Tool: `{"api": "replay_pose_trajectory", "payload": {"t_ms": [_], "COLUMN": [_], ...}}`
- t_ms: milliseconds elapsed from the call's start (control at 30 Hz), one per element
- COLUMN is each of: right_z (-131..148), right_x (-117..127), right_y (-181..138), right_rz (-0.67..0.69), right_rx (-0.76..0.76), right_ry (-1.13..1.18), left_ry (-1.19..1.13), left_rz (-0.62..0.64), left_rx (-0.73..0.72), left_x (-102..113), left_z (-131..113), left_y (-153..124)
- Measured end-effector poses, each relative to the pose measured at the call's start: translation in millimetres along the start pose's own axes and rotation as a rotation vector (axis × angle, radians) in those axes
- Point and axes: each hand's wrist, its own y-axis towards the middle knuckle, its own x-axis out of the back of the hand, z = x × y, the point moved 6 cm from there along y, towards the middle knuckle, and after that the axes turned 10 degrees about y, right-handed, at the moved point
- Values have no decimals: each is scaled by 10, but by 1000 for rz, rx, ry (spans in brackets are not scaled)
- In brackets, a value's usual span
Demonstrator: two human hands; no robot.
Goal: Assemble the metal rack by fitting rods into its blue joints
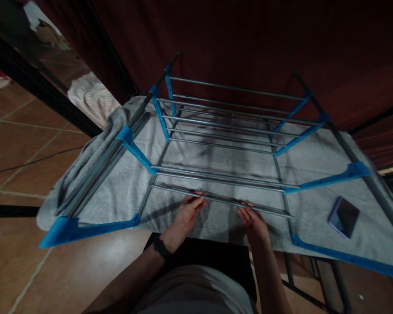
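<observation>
1. The step in hand, as I judge it, is positioning a thin metal rod (pixel 221 199) near the front edge of the grey blanket (pixel 317 200).
2. The left hand (pixel 187 213) pinches the rod left of its middle; the right hand (pixel 255 223) grips it with the fingertips, right of the middle.
3. The rod's ends overlap the frame's two side rails (pixel 147 198); whether they touch, I cannot tell.
4. The next move seems to call for an even hold, with both ends controlled.
5. Counted: one held rod, two crossbars (pixel 222 177) just beyond it, eight blue brackets (pixel 138 152), four per side. The farther crossbars overlap too much to count surely.
6. One phone (pixel 345 218) lies toward the blanket's right edge.
</observation>
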Motion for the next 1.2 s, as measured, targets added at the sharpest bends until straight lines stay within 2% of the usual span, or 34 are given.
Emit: {"api": "replay_pose_trajectory", "payload": {"t_ms": [300,633,800,1200], "right_z": [-258,-483,-534,-430], "right_x": [-230,-462,-466,-425], "right_y": [-119,-253,-244,-245], "right_rz": [-13,61,99,36], "right_rx": [-2,-62,-83,-83], "right_ry": [14,27,11,42], "left_ry": [40,56,59,66], "left_rz": [37,111,140,92], "left_rx": [27,72,96,167], "left_x": [-57,-194,-244,-190], "left_z": [93,205,231,200], "left_y": [-45,-92,-107,-133]}}
